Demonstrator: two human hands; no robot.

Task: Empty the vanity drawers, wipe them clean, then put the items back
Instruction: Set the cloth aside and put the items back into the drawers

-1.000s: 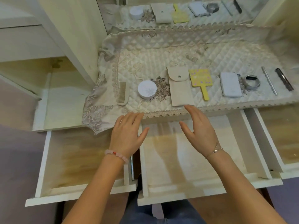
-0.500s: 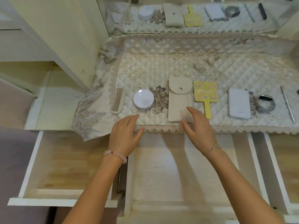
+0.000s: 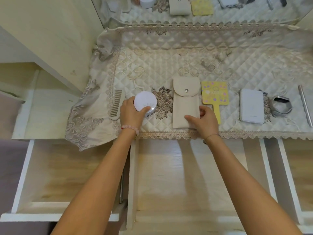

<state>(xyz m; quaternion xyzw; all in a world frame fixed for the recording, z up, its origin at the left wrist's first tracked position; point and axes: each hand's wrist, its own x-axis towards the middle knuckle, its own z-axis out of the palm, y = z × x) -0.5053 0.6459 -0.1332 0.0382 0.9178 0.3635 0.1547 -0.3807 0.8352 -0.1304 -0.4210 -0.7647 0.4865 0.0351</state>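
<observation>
Left hand grips the round white jar on the cloth-covered table. Right hand pinches the beige snap pouch beside it. That thin edge pinch may slip when the pouch is lifted.

Quilted cloth: cream, diamond-stitched, with a taupe scalloped lace border and brown embroidered flowers. Round jar: white lid with faint radiating lines. Pouch: plain beige, silver snap. Hand mirror: yellow with purple dots. Comb: pale beige. Flat case: white. Band: silver-grey. Drawers: white frames, light wood-grain bottoms. Bead bracelet: pale pink.
</observation>
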